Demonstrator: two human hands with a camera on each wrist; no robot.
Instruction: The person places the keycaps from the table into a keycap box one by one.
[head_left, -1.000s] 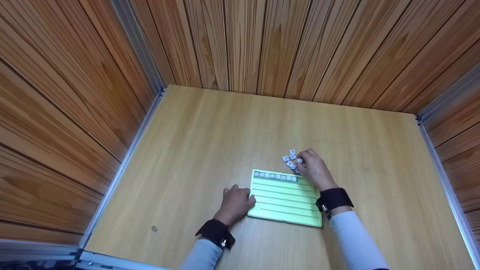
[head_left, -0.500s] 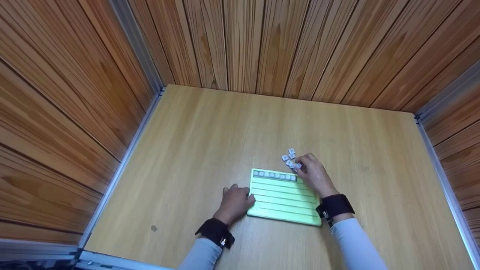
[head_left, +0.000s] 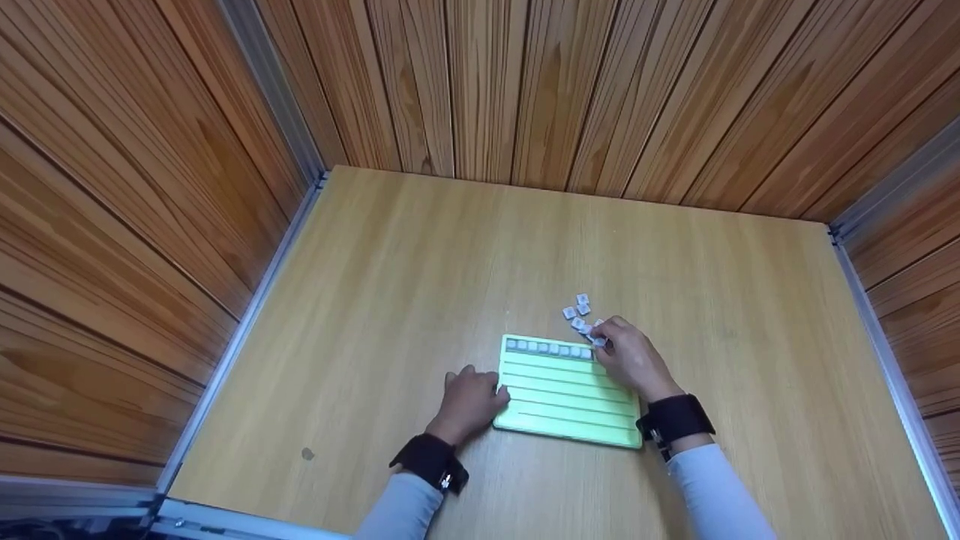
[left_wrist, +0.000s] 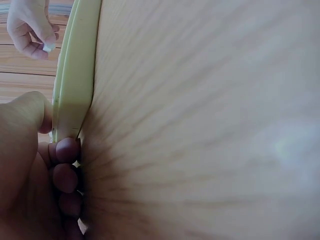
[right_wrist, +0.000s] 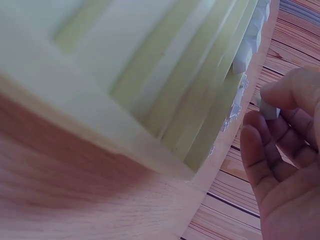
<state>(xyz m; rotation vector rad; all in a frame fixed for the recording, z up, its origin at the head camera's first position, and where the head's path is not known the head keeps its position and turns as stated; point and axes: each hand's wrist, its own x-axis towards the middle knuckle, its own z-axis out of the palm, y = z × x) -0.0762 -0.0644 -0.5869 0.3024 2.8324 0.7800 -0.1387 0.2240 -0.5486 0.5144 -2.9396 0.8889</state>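
A pale green tray point(head_left: 559, 421) with ridged rows lies on the table. My left hand point(head_left: 469, 405) holds its left edge, thumb on the upper side and fingertips point(left_wrist: 67, 150) against the end, as the left wrist view shows. Along the tray's far row sit several small white tiles point(head_left: 549, 349), starting from the left. Over the tray's far right corner, my right hand point(head_left: 637, 361) pinches one white tile point(right_wrist: 268, 107) between thumb and fingers. Just beyond the tray lies a loose group of white tiles point(head_left: 577, 324), partly hidden by the right fingers; some bear markings too small to read.
The wooden tabletop point(head_left: 420, 262) is bordered by wood-panelled walls point(head_left: 480, 90) at the back and sides. Metal rails point(head_left: 247, 322) run along its edges. A dark round spot point(head_left: 307, 454) marks the table at the front left.
My right hand has drawn a tile from the loose group toward me, nearer the tray's far edge. The left hand keeps its hold on the tray.
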